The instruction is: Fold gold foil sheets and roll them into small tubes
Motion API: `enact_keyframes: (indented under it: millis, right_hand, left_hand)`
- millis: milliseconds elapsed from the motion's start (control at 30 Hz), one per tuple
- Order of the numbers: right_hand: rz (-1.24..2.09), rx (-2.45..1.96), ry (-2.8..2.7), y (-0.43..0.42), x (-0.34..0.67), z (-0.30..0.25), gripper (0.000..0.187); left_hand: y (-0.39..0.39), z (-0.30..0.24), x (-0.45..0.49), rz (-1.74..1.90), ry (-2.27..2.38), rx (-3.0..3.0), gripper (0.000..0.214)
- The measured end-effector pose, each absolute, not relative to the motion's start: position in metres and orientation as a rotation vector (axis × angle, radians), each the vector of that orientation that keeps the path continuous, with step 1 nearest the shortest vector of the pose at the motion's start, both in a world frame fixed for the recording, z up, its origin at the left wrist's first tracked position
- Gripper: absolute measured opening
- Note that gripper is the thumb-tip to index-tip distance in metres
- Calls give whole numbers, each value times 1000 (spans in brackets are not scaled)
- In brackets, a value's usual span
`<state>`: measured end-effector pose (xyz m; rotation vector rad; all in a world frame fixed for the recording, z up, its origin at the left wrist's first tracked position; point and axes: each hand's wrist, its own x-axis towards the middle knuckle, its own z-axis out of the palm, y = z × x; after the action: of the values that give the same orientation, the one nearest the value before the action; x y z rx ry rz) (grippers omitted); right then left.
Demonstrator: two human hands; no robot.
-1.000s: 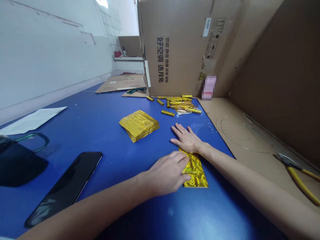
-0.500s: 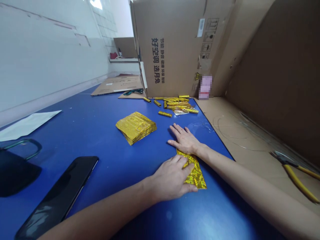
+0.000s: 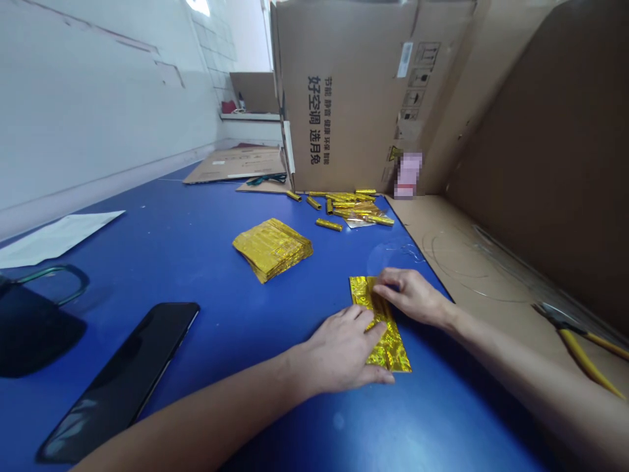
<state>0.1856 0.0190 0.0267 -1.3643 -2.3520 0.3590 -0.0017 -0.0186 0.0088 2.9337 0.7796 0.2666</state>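
The gold foil sheet (image 3: 394, 347) lies flat on the blue counter (image 3: 236, 328), in front of me, to the right of the stack of gold foil pieces (image 3: 271, 246) and apart from it. My left hand (image 3: 341, 351) rests palm-down over the sheet's left and middle part, fingers extended, gripping nothing. My right hand (image 3: 415, 298) is at the far end, fingers curled, thumb and forefinger close together at the sheet; I cannot make out whether they pinch it.

Handling, in my judgement: the left palm should bear evenly, since thin foil may skid or crease under uneven load. The right fingertips should apply light force and avoid pulling the sheet sideways.

Orientation: the long axis runs from far to near, tilted slightly, with the far end to the left and the near end to the right. One short edge faces the cardboard box (image 3: 366, 85); the other faces me.
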Motion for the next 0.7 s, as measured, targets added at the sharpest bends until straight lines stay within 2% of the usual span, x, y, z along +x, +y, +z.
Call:
enact_keyframes:
  millis: [500, 700]
  right_hand:
    - [380, -1316, -2368, 24, 175, 20, 21]
    - [390, -1326, -2336, -12, 197, 28, 21]
  left_hand:
    - [-19, 10, -3, 253, 780, 2937, 66]
    - [-16, 12, -7, 268, 731, 2904, 68]
